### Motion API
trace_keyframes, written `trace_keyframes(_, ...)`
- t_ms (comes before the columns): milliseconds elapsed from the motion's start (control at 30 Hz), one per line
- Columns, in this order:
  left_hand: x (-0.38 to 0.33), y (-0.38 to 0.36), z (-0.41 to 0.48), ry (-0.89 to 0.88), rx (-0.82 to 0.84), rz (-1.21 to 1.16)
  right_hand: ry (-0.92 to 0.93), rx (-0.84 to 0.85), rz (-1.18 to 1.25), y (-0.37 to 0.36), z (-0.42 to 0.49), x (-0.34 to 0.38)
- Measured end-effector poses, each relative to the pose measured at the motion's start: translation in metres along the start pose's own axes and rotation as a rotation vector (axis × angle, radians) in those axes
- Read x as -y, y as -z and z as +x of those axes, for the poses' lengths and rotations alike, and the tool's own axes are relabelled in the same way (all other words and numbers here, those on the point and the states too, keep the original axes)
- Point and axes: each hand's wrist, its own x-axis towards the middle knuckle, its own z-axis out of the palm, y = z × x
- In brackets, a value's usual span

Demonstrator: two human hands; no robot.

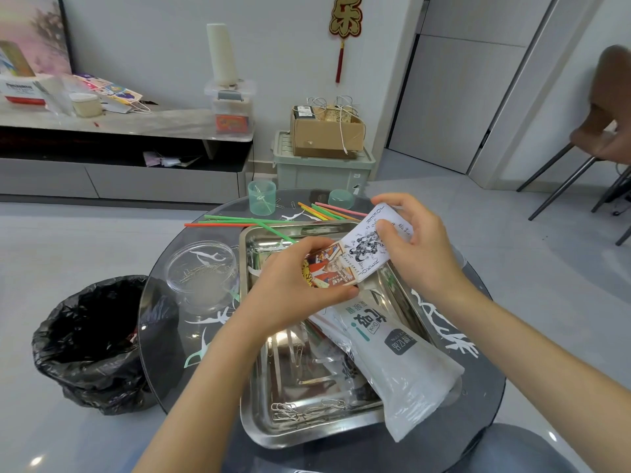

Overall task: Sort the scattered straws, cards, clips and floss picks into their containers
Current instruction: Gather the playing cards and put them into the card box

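Above the steel tray (259,428), my left hand (290,281) grips a colourful card box (324,266). My right hand (416,247) pinches a stack of playing cards (370,245) with a joker on top, its lower end at the box mouth. Coloured straws (273,221) lie on the glass table behind the tray. Paper clips (304,409) sit in the tray's near corner. White floss picks (208,319) are scattered on the table to the left. A clear plastic bag (403,363) with printed text lies across the tray.
A clear round tub (201,271) holding clips stands left of the tray. A green cup (262,197) and its lid (340,198) stand at the table's far edge. A black-lined bin (92,339) is on the floor at left. Chair legs (560,186) stand at right.
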Motion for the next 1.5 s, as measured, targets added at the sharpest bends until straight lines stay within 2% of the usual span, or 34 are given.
trace_keyframes(300, 0.000, 0.001, 0.000, -0.038, -0.021, 0.058, -0.023, -0.117, 0.082, -0.004, -0.004, -0.006)
trace_keyframes(633, 0.000, -0.004, 0.001, -0.091, -0.043, 0.097, -0.066, -0.150, 0.121, -0.004, -0.003, -0.009)
trace_keyframes(833, -0.001, -0.010, 0.002, -0.128, -0.116, 0.138, -0.056, -0.200, 0.026, -0.009, -0.012, -0.009)
trace_keyframes(1000, 0.001, -0.014, 0.002, -0.141, -0.162, 0.141, -0.141, -0.042, 0.083, -0.011, -0.006, -0.001)
trace_keyframes(1100, 0.001, -0.015, 0.003, -0.153, -0.195, 0.123, -0.110, -0.009, 0.023, -0.018, -0.013, 0.003)
trace_keyframes(1200, 0.000, -0.015, 0.003, -0.169, -0.235, 0.103, -0.153, 0.031, 0.074, -0.022, -0.020, 0.002)
trace_keyframes(1367, -0.002, -0.019, 0.002, -0.179, -0.242, 0.030, -0.180, 0.228, 0.118, -0.035, -0.034, 0.007)
trace_keyframes(1500, 0.000, -0.020, 0.002, -0.143, -0.250, 0.017, -0.230, 0.312, 0.193, -0.029, -0.034, 0.009)
